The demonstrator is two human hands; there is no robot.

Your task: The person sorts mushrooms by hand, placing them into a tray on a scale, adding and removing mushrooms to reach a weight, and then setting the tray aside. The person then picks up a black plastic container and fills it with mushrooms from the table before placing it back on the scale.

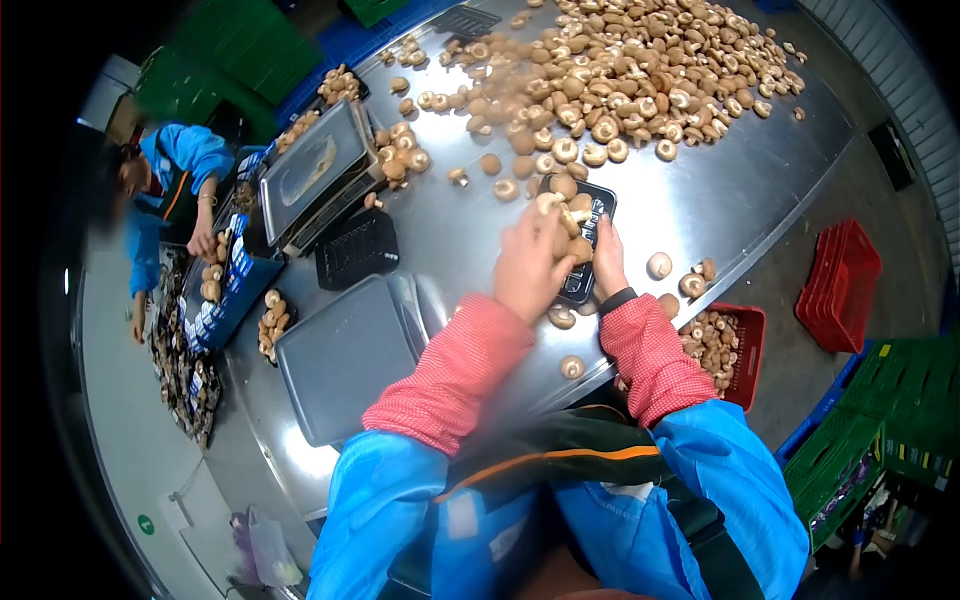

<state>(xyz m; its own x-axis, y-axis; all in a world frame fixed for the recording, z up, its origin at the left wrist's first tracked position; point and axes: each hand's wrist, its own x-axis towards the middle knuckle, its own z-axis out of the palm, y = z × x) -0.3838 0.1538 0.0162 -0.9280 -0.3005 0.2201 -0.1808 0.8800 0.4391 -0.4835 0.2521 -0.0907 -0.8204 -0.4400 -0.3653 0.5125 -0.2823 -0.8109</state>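
Observation:
In the middle of the head view, a black plastic tray (574,290) lies on the metal table, partly filled with brown mushrooms (578,215). My left hand (527,262), slightly blurred, curls round mushrooms at the tray's left side; its fingertips are partly hidden. Along the right edge of the tray, my right hand (608,258) grips the rim, thumb side toward the tray. A few loose mushrooms (659,265) lie to the right of it. Beyond the tray spreads a large heap of mushrooms (640,70).
Left of me are weighing scales (318,165), a grey flat pan (345,360) and empty black trays (357,248). A red crate (745,350) of mushrooms stands by the table's right edge, with stacked red crates (840,285) beyond. A co-worker (185,170) handles mushrooms at far left.

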